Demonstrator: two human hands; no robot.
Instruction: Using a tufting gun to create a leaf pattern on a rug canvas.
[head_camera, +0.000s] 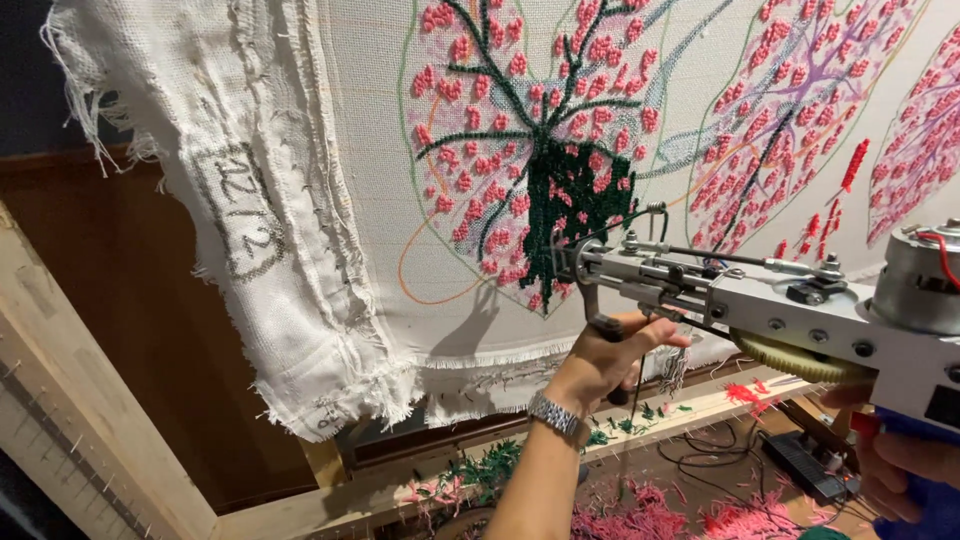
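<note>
1. I see white backing cloth (300, 250) stretched on a wooden frame (60, 380), its frayed edge hanging.
2. My left hand (605, 360) grasps the tufting gun's (760, 300) front handle; its tip meets the dark green tufted patch (570, 210).
3. My right hand (900, 465) clenches the blue rear grip.

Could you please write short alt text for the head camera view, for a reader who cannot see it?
Two hands hold a metal tufting gun against a stretched white cloth: the left hand grips its front handle, the right hand its blue rear grip. The needle meets a dark green tufted patch among pink-dotted leaf outlines; yarn scraps litter the wooden frame below.
</note>
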